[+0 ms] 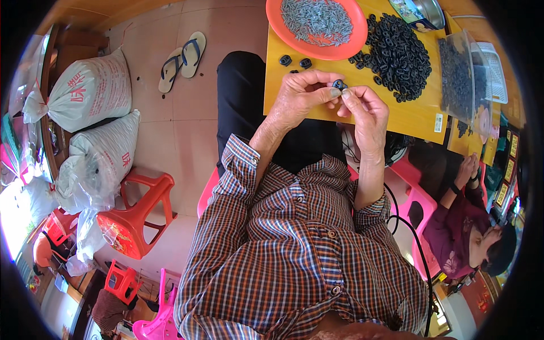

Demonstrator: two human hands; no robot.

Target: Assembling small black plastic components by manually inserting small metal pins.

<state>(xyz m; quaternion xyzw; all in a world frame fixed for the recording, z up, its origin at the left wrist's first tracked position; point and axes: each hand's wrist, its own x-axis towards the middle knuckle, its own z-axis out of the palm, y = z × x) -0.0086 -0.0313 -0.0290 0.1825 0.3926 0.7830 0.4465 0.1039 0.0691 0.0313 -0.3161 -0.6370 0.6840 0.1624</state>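
Observation:
Just over the near edge of the yellow table [351, 110], my left hand [297, 99] pinches a small black oval part [339, 84] between thumb and fingers. My right hand [365, 110] meets it there, thumb and forefinger closed at the part's right side; whatever tiny thing these fingertips hold is too small to name. Beyond my hands stands an orange-red plate [361, 39] of small grey metal pieces [317, 21], which look like screws. To its right lies a heap of similar black parts [399, 56]. A few loose black parts [285, 60] rest left of my fingers.
A clear plastic bin [464, 73] of dark parts and a tin [430, 14] stand at the table's right. Another person [470, 226] sits at right, hands together. Left are full white sacks [93, 88], a red stool [141, 209] and flip-flops [192, 54] on the floor.

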